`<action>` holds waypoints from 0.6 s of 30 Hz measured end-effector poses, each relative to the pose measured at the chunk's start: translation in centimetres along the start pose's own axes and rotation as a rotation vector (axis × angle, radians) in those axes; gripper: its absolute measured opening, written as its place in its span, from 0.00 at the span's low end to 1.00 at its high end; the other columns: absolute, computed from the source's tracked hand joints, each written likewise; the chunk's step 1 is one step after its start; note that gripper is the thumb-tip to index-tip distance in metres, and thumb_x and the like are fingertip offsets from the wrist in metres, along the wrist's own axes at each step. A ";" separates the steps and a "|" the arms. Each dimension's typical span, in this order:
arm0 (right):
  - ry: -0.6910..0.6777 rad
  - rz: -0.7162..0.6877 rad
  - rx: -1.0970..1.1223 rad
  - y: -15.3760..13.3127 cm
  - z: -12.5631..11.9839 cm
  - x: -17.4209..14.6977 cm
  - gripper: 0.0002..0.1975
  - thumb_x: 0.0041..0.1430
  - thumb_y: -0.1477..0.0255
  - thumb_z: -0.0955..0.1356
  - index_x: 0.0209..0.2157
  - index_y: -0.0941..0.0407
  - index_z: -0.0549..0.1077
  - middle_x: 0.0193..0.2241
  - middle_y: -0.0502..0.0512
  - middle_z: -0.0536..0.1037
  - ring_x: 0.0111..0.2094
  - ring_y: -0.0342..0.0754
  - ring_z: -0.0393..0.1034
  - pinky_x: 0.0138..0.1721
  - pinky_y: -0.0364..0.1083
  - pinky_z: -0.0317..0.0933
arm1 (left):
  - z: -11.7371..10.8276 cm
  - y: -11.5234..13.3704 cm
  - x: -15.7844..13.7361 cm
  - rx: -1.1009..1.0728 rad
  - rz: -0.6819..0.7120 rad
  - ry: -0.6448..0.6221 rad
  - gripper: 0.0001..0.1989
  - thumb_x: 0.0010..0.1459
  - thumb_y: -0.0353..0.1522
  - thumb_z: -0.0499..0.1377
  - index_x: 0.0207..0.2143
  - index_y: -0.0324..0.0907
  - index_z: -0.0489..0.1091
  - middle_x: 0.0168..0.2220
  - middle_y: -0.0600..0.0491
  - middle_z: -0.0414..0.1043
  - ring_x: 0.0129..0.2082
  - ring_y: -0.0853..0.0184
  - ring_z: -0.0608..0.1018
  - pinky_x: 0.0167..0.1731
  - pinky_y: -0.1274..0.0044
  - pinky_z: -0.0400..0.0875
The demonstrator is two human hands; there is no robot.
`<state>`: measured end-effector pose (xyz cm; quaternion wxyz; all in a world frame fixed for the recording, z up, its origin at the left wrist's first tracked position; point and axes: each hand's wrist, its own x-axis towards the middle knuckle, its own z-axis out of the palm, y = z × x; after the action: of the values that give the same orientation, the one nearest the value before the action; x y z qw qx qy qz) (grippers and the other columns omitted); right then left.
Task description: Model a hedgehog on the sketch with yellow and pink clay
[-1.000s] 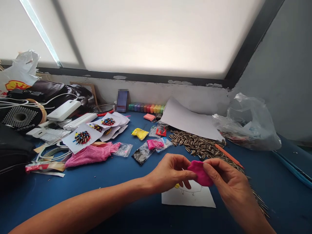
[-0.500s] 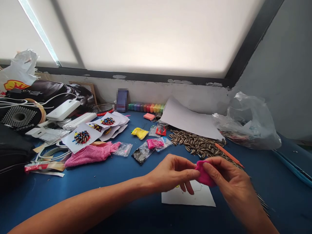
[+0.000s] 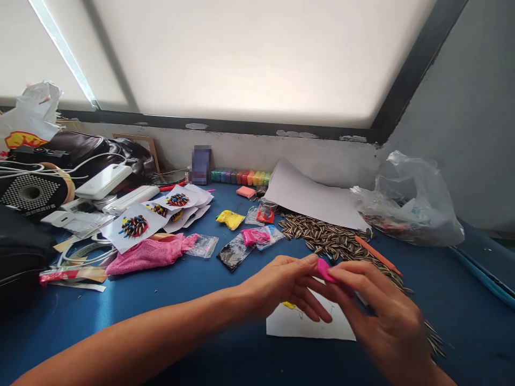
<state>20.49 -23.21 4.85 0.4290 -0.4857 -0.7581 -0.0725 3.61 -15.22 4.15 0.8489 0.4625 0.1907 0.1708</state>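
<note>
A flattened lump of bright pink modelling clay is pinched between both hands above the paper. My left hand grips its left edge with thumb and forefinger, the other fingers loosely stretched out below. On the other side, my right hand presses the clay with thumb and fingers and partly hides it. Beneath them lies a white sheet of paper with a pencil drawing and a bit of yellow clay. The hands cover much of the drawing.
Sunflower seeds are heaped behind my right hand, with an orange stick-like tool on them. Opened clay packets lie ahead. Leftward are a pink cloth and seed-decorated cards. A plastic bag stands right.
Both hands have turned the pink clay, which now shows a narrower side. My right hand has rolled over it, and more of the yellow patch on the paper is visible.
</note>
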 end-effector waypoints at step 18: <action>-0.190 0.501 0.284 -1.1 -0.1 0.8 0.11 0.63 0.63 0.66 0.29 0.51 0.75 0.28 0.47 0.76 0.29 0.42 0.73 0.33 0.40 0.66 | 0.2 -0.4 -0.2 0.200 0.026 -0.036 0.23 0.46 0.45 0.69 0.36 0.35 0.73 0.28 0.51 0.73 0.24 0.72 0.76 0.28 0.80 0.69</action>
<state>19.56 -23.26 5.80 0.4242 -0.5974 -0.6540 0.1881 3.56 -15.66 3.99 0.7993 0.5505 0.1855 0.1537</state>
